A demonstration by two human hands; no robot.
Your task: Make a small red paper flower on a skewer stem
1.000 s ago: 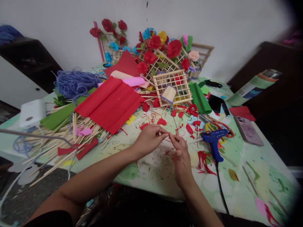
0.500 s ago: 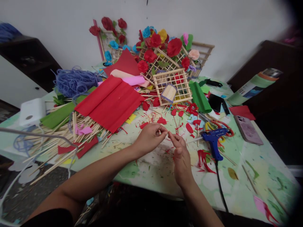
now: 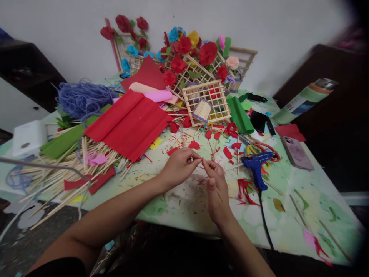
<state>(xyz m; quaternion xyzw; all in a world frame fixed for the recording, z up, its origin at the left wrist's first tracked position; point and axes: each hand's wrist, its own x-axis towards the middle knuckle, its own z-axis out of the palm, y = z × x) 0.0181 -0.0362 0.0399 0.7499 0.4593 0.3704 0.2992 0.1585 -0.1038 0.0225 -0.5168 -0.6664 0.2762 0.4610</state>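
Noted left hand [image 3: 178,167] and right hand [image 3: 217,192] meeting at the fingertips above the table [image 3: 184,215]. Left: thumb and forefinger drawn into a close pinch. Right: forefinger stretched toward that pinch, thumb standing apart from it. Cannot tell of anything grasped by either at the meeting point; too small to make out. Nearest plainly visible: red paper piece [image 3: 194,145], on the table just beyond the left fingertips and slightly leftward, long axis roughly crosswise; nearer to left hand than to right. Also logged: oval red petal [image 3: 227,152], beyond and rightward of the fingertips, long axis slanting from far left to near right; nearer to right hand. Blue glue gun [image 3: 256,165] rightward of right hand, apart from it, nozzle pointing left.
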